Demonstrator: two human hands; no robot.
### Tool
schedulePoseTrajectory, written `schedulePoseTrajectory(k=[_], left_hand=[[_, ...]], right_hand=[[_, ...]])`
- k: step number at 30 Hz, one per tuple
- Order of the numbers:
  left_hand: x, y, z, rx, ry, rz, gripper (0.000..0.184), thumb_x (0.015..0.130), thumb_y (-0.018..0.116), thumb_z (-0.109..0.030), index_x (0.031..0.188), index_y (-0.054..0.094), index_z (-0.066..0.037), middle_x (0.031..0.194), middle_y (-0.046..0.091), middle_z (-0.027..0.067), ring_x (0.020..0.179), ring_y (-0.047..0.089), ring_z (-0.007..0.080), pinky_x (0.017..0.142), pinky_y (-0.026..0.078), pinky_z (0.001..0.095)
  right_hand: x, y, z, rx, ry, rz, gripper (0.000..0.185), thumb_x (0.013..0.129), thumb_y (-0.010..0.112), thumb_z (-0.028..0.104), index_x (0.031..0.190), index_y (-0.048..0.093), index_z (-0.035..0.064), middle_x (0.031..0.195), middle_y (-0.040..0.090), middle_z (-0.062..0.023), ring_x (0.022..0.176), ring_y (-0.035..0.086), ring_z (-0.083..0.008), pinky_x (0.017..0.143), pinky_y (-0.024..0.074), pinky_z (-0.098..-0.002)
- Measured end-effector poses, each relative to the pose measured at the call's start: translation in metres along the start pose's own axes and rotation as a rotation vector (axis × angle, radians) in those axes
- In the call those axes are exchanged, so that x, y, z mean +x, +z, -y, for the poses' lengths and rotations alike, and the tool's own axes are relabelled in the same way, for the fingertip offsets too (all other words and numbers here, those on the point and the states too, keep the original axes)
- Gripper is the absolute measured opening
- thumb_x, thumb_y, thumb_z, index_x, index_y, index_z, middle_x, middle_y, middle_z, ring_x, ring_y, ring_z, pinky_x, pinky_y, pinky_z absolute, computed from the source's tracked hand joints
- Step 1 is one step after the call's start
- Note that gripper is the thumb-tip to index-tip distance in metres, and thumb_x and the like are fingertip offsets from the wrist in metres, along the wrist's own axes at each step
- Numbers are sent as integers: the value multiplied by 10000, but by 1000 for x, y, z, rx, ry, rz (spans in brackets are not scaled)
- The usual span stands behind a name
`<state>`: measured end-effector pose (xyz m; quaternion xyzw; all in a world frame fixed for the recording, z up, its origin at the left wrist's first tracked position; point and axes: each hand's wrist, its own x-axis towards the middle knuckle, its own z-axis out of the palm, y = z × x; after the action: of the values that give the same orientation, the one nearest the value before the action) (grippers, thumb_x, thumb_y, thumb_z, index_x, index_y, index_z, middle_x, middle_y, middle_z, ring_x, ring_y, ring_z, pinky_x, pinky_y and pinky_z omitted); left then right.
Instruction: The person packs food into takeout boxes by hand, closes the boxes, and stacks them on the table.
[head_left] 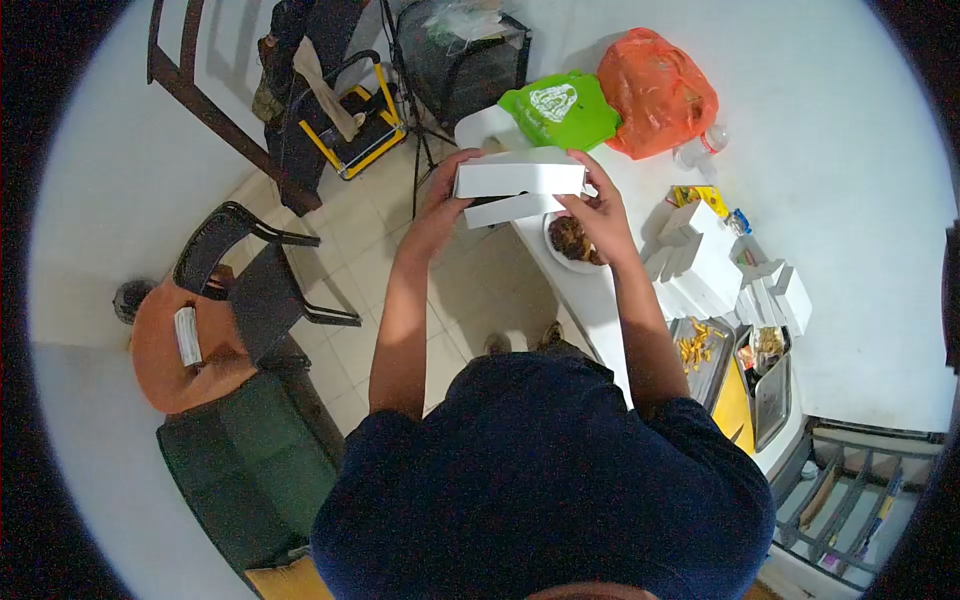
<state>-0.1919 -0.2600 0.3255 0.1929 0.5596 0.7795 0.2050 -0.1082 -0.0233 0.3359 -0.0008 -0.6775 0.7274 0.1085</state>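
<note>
We see a long white table (598, 312) running from the far side down to the near right. At its far end we find a green bag (560, 110), with an orange-red plastic bag (655, 95) just to its right. Nearer, we have a plate (572, 268) of dark food by the left edge, white cartons (705, 260) piled to its right, then a metal tray (718, 366) of fries.
</note>
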Motion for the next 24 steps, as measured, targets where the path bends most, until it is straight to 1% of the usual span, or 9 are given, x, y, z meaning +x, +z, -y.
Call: schedulePoseTrajectory(k=[3,6,9,12,15,18,21,24], left_hand=[[2,-8,1,117,55,85,584,760,620,-56,1316,455,-125,1271,476,33,1251,397,192,1086,273,335],[4,-12,4,198,149,149,645,713,652,-22,1316,451,-129,1303,459,26,1286,373,183,1103,252,335],[5,-17,5,221,148,156,698,685,693,-32,1330,447,-133,1366,417,44,1337,332,185,1117,231,340],[5,-19,1,133,179,214,694,691,692,-41,1335,449,-130,1428,364,74,1376,291,210,1129,215,361],[3,-14,-3,70,136,168,672,698,700,-56,1325,467,-119,1457,335,98,1375,296,239,1125,228,386],[7,-12,-4,144,240,140,620,718,705,-99,1300,491,-107,1460,338,96,1371,306,252,1114,251,394],[6,-6,-5,184,286,105,589,736,704,-153,1287,502,-102,1461,335,116,1359,325,246,1106,261,386],[5,-3,-2,129,323,88,587,742,691,-201,1284,499,-86,1411,396,120,1305,388,241,1086,285,373]], right_hand=[[0,-2,4,25,27,6,618,848,669,25,1397,406,135,1204,513,-95,950,628,-189,749,573,-314],[-2,-1,9,46,9,11,619,841,670,14,1389,412,141,1226,509,-91,952,627,-199,759,572,-319],[-5,0,17,110,62,10,618,840,651,-15,1387,413,147,1231,510,-84,999,611,-202,775,569,-324],[-6,-2,15,199,38,13,621,841,633,-34,1391,408,149,1248,513,-80,1053,586,-200,800,563,-327],[-6,-4,14,217,68,3,617,848,604,-55,1397,402,142,1255,528,-85,1088,570,-206,833,554,-331],[-6,-4,13,301,98,4,620,853,583,-71,1406,391,133,1254,541,-102,1088,575,-213,855,546,-344],[-6,-2,16,357,92,18,601,881,544,-65,1424,372,126,1245,555,-124,1071,588,-213,869,541,-359],[-6,-3,14,406,107,4,515,946,510,31,1433,348,81,1227,562,-146,1044,608,-215,876,538,-368]])
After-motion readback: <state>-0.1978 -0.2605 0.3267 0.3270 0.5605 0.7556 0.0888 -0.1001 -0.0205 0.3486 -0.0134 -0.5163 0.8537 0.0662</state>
